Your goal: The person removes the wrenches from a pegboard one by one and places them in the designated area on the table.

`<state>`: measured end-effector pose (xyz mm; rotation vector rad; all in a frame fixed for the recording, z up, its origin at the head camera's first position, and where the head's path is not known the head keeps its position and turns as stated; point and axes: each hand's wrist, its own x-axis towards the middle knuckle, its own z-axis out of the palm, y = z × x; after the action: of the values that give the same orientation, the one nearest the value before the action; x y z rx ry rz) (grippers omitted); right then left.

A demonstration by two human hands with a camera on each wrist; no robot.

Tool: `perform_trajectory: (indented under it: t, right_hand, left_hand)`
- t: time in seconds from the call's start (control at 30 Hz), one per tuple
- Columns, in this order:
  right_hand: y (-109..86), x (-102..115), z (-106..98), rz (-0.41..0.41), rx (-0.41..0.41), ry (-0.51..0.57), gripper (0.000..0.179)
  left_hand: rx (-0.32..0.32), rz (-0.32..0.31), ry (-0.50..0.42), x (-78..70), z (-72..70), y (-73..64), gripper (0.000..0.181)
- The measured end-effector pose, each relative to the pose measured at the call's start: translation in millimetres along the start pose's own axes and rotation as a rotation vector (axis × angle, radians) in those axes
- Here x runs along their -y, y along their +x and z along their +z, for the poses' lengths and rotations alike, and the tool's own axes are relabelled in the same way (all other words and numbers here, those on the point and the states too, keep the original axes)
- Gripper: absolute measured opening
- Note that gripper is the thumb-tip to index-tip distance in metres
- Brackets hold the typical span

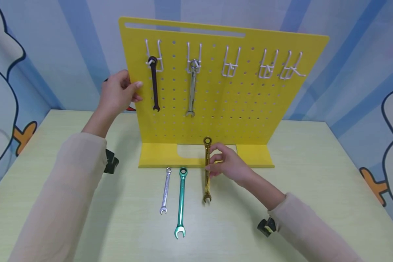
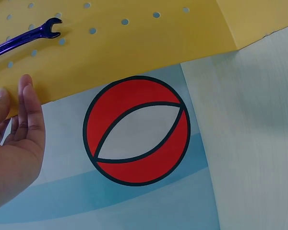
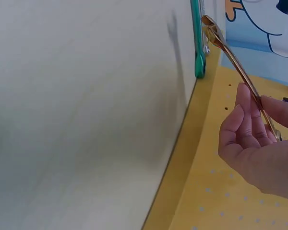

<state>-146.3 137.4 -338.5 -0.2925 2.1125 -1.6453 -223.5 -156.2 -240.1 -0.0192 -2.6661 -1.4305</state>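
My right hand (image 1: pixel 227 165) pinches a gold combination wrench (image 1: pixel 207 171) between thumb and fingers. The wrench stands ring end up in front of the pegboard's base, and its shadow falls on the table in the right wrist view. My left hand (image 1: pixel 116 91) holds the left edge of the yellow pegboard (image 1: pixel 216 102), thumb on the front face and fingers around the edge. A dark wrench (image 1: pixel 155 85) and a silver wrench (image 1: pixel 192 91) hang by their ring ends on the two leftmost hooks. On the table lie a small silver wrench (image 1: pixel 165 191) and a longer green wrench (image 1: pixel 181 203).
Three white hooks, the middle one (image 1: pixel 230 67) among them, hold nothing to the right of the hung wrenches. The pegboard's base (image 1: pixel 157 154) rests on the pale wooden table (image 1: pixel 314 174). Behind stands a blue printed backdrop (image 1: pixel 347 65).
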Motion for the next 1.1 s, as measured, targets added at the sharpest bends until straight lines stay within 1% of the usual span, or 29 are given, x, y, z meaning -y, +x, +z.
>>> perform_trajectory:
  t: [0.17, 0.33, 0.53, 0.9, 1.1]
  right_hand:
    - [-1.3, -7.2, 7.6, 0.05, 0.005, -0.005, 0.028]
    - [-2.1, -14.6, 13.5, 0.095, 0.043, 0.021, 0.026]
    - [-2.6, -23.6, 18.8, 0.126, 0.079, 0.033, 0.024]
    - [-7.6, -27.3, 26.8, 0.211, 0.087, 0.031, 0.026]
    - [-7.6, -31.5, 29.3, 0.235, 0.117, 0.027, 0.025]
  left_hand:
    - [-0.002, 0.005, 0.007, -0.2, 0.1, -0.3, 0.029]
    - [0.001, 0.002, 0.009, -0.2, 0.6, -0.3, 0.03]
    - [-0.004, -0.005, 0.003, -1.3, 0.9, -1.1, 0.033]
    - [-0.006, -0.002, 0.005, 1.0, 1.1, 0.4, 0.033]
    - [-0.005, -0.001, 0.009, 1.3, 1.0, 1.3, 0.033]
